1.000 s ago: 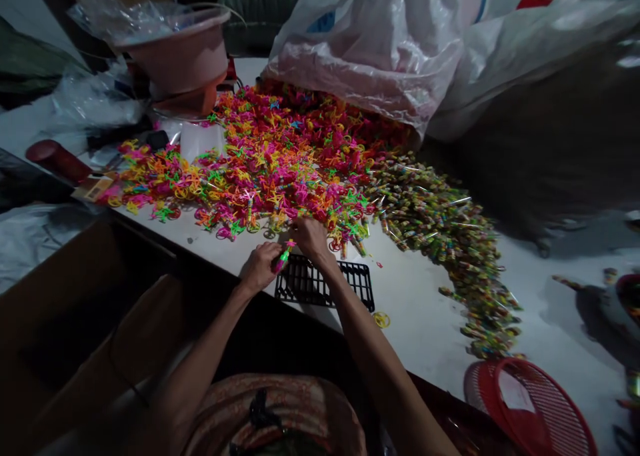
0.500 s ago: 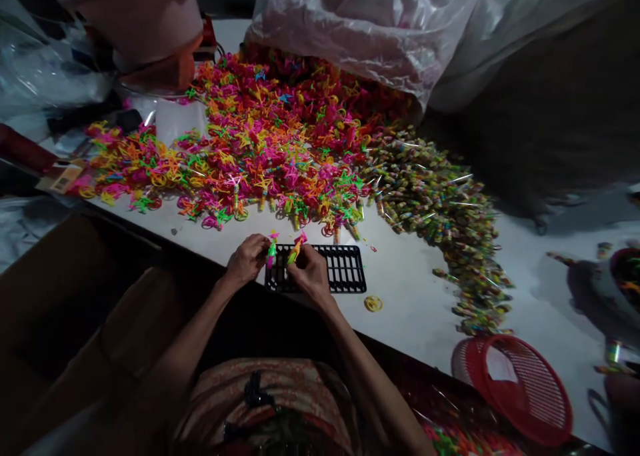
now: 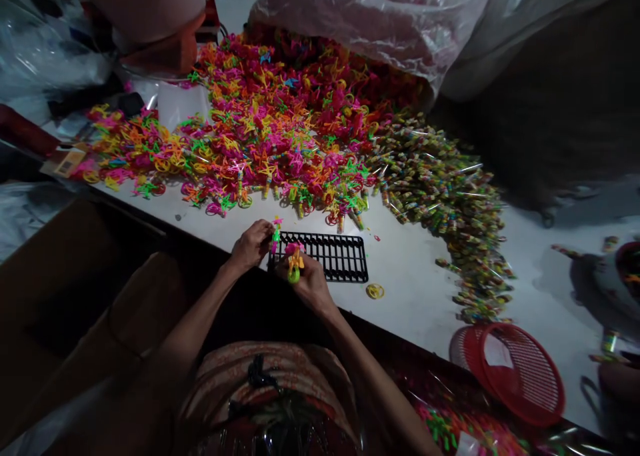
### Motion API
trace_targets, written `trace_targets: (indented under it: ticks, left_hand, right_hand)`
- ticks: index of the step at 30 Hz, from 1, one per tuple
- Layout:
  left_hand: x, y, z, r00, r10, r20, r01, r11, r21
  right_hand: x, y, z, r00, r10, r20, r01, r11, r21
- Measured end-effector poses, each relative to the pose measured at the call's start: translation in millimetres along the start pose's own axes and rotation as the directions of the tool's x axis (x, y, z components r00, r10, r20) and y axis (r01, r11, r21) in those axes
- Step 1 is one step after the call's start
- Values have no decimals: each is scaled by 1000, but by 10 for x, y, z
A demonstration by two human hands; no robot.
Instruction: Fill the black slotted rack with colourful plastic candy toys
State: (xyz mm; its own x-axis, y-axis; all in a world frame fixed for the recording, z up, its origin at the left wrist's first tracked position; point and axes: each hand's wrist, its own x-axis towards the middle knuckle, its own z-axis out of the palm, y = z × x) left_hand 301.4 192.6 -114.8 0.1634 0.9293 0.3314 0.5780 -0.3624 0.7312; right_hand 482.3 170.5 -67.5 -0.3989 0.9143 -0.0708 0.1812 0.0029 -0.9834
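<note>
Neon toy pieces pinched in both hands, left hand (image 3: 253, 245), right hand (image 3: 310, 284), over black grid tray (image 3: 340, 256).

Left hand (image 3: 251, 245) grips a small green and pink plastic toy (image 3: 275, 235) between its fingertips; the toy stands roughly upright at the hand's right edge. Right hand (image 3: 309, 284) is closed on a second toy (image 3: 294, 264), orange and pink with a green end, which rises above its fingers. The two toys are near each other but apart. A black plastic grid tray (image 3: 340, 256) lies flat just beyond the right hand, its left end between both hands.
</note>
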Motion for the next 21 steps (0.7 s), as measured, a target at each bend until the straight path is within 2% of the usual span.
trace_targets:
  ticks: [5, 8, 11, 13, 15, 18, 19, 21]
  left_hand:
    - [-2, 42, -22, 1000, 2, 12, -2, 1000, 7]
    - [-9, 56, -21, 999, 35, -19, -35, 999, -6]
    - [-19, 64, 12, 997, 29, -74, -31, 999, -25]
    - [-29, 77, 39, 995, -24, -95, 19, 999, -48]
    - [-50, 115, 54, 991, -83, -103, 76, 994, -73]
    - [-105, 254, 51, 967, -207, -148, 184, 971, -155]
    - [-125, 323, 45, 944, -276, -184, 235, 948, -216]
    - [-149, 484, 32, 870, -423, -254, 311, 870, -382]
  right_hand:
    - [-36, 9, 51, 997, -49, 62, 59, 982, -178]
    - [-12, -19, 17, 983, -90, 160, 147, 910, -387]
    - [-7, -60, 72, 978, -24, 210, 143, 803, -578]
    - [-13, -76, 142, 981, 32, 189, 99, 757, -646]
    - [-24, -68, 182, 987, 44, 153, 65, 765, -641]
    - [-47, 0, 104, 991, 13, 131, 52, 875, -481]
    - [-49, 30, 33, 992, 0, 124, 51, 911, -409]
    - [-28, 73, -168, 997, -5, 72, 28, 949, -316]
